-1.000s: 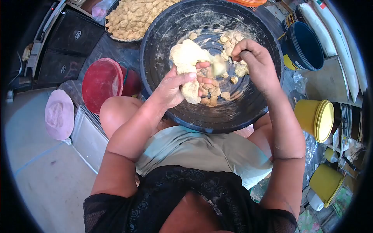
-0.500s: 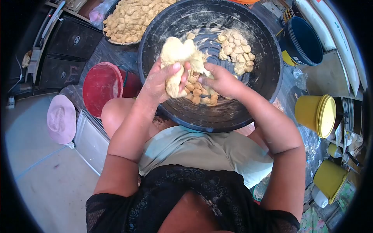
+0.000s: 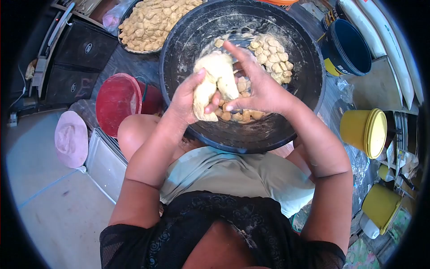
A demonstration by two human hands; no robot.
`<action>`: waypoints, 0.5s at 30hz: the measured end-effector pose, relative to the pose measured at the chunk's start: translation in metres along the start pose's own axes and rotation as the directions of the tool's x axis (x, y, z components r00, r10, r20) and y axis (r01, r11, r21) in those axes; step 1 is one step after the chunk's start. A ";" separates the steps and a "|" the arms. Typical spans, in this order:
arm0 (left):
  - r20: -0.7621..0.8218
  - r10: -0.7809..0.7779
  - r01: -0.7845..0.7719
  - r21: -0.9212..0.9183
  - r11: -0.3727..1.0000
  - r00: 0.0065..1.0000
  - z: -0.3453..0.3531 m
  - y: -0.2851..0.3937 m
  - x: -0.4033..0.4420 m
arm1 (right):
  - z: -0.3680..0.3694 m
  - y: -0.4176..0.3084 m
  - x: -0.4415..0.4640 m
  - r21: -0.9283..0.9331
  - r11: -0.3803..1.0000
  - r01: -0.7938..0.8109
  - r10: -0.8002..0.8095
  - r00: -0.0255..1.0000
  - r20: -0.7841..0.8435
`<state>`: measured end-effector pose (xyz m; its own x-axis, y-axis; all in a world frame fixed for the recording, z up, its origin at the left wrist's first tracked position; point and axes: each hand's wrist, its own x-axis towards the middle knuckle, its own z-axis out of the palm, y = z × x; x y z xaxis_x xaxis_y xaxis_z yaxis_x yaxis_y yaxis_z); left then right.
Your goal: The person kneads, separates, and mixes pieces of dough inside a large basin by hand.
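Observation:
A large lump of pale dough (image 3: 216, 67) hangs from my left hand (image 3: 186, 96), whose fingers are wrapped round it. My right hand (image 3: 260, 89) is just to the right of the dough with thumb and fingers spread apart, and nothing shows between them. Both hands are above a big black basin (image 3: 309, 85), dusted with flour inside. Small flattened dough pieces (image 3: 272, 54) lie at the basin's right side, and more pieces (image 3: 246, 115) lie at its near side, partly hidden by my hands.
A round tray heaped with dough pieces (image 3: 156, 22) stands at the upper left. Left of the basin are a red bucket (image 3: 117, 103) and a pink hat (image 3: 71, 139). At the right are a dark blue bucket (image 3: 351, 47) and a yellow bucket (image 3: 358, 130).
My right hand reached the dough half a second ago; now its fingers are spread, a little away from it. The dough in my left hand has shifted slightly right.

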<state>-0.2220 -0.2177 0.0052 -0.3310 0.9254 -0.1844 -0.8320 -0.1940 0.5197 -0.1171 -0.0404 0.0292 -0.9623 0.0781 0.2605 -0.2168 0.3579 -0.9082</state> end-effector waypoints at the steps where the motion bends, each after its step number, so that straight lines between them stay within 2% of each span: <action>1: 0.011 -0.026 0.026 0.017 1.000 1.000 -0.004 -0.005 0.000 | -0.002 -0.004 0.001 -0.043 0.999 0.030 -0.029 0.999 0.019; 2: 0.022 -0.052 0.051 0.036 0.998 0.998 0.000 -0.005 0.000 | -0.002 -0.007 0.000 -0.112 0.993 0.038 -0.034 0.999 0.042; 5: -0.340 0.116 0.010 0.346 0.938 0.933 0.017 -0.006 0.005 | -0.003 -0.010 -0.003 -0.273 0.962 -0.004 0.015 0.999 0.040; 7: -0.369 0.193 -0.071 0.321 0.945 0.909 0.014 -0.006 0.008 | -0.006 -0.013 -0.003 -0.315 0.947 -0.061 0.075 0.997 0.032; 10: -0.325 0.249 -0.179 0.228 0.957 0.912 0.002 0.003 0.009 | -0.019 0.001 -0.002 0.019 0.920 -0.391 0.390 0.911 -0.133; 11: -0.304 0.301 -0.239 0.225 0.945 0.904 0.000 0.007 0.009 | -0.034 -0.012 0.004 0.169 0.806 -0.567 0.584 0.808 -0.073; 12: -0.274 0.266 -0.210 0.216 0.953 0.924 0.003 0.009 0.008 | -0.043 -0.007 0.008 -0.079 0.878 -0.472 0.470 0.881 -0.050; 13: -0.242 0.231 -0.182 0.208 0.961 0.942 0.007 0.011 0.007 | -0.049 -0.004 0.011 -0.318 0.887 -0.336 0.356 0.935 0.005; 15: -0.195 0.081 -0.049 0.162 0.985 0.977 0.016 0.005 0.004 | -0.023 0.000 0.009 -0.275 0.957 -0.089 0.057 0.991 -0.124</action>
<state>-0.2202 -0.2100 0.0206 -0.4780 0.8252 -0.3010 -0.7313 -0.1841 0.6567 -0.1220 -0.0178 0.0389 -0.9452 0.2134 0.2472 -0.0762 0.5918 -0.8025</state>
